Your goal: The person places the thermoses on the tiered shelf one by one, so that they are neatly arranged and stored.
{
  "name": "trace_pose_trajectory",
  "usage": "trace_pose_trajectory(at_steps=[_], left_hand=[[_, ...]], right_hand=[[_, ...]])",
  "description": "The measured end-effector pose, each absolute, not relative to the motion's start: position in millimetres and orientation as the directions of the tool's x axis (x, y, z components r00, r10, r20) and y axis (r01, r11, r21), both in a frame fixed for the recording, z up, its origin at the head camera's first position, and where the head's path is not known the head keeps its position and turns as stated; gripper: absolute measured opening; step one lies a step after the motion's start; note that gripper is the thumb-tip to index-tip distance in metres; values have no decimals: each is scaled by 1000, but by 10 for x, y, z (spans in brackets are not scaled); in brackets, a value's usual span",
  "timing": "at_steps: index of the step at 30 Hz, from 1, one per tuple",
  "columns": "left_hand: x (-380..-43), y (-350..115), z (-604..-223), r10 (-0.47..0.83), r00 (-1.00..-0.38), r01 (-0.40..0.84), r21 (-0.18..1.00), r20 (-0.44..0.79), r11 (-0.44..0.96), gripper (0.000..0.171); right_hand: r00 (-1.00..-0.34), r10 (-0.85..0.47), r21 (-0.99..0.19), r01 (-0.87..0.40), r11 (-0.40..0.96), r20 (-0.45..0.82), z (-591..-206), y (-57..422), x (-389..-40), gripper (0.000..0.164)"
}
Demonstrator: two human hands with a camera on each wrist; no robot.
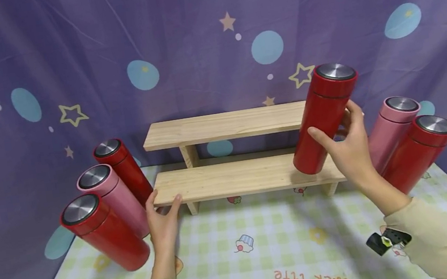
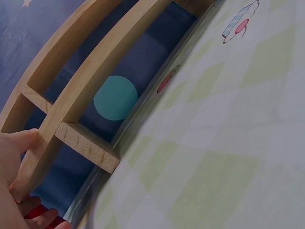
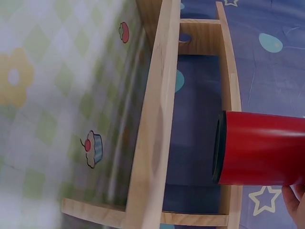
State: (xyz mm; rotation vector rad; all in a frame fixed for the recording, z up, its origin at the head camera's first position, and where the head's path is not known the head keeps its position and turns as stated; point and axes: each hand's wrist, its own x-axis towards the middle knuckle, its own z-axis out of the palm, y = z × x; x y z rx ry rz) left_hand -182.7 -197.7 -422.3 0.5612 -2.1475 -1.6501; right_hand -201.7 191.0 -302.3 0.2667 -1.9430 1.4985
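My right hand [image 1: 349, 145] grips a red thermos [image 1: 325, 118] with a silver lid, tilted and held up in front of the right part of a two-tier wooden shelf [image 1: 229, 177]. In the right wrist view the dark base of that thermos [image 3: 267, 149] points at the shelf. At the lower tier's left end my left hand [image 1: 164, 224] holds the board's corner, thumb on the front edge [image 2: 40, 138] and fingers beneath. Just left of it stand a red thermos [image 1: 125, 172], a pink thermos [image 1: 116, 197] and another red thermos [image 1: 106, 234].
On the right, a pink thermos [image 1: 394, 130] and a red thermos [image 1: 418, 155] stand close to the right forearm. A checked tablecloth [image 1: 271, 237] covers the table. Behind the shelf hangs a purple curtain [image 1: 191, 29] with stars and ovals.
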Motion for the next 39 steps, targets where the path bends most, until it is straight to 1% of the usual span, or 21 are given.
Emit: trace_pose_trajectory(at_steps=[7,12,16,24,34,39], left_hand=[[-1823,-1974,-4215,-527,-849,-85,970,50,229,81],[-1825,-1967,-4220,-529,-847,-81,970,55,231,81],[-1821,-1971,-4220,-532,-845,-87,969,52,233,81],[-1816,-1966,-4209,-524,-850,-72,972,58,225,81],[-1813,-1972,-4229,-525,-849,-71,972,58,222,81],[-1825,-1971,-4236,-527,-847,-59,972,71,227,80]], right_hand=[[-758,185,-761,-539,362,625,-2910,1922,-2111,76],[-755,174,-755,-549,359,632,-2824,1909,-2188,78],[-765,176,-763,-533,367,619,-2771,1891,-2229,78],[-745,183,-751,-561,347,641,-2631,1864,-2327,76],[-749,189,-760,-563,324,635,-2503,1818,-2523,76],[-732,205,-747,-566,349,650,-2471,1823,-2636,76]])
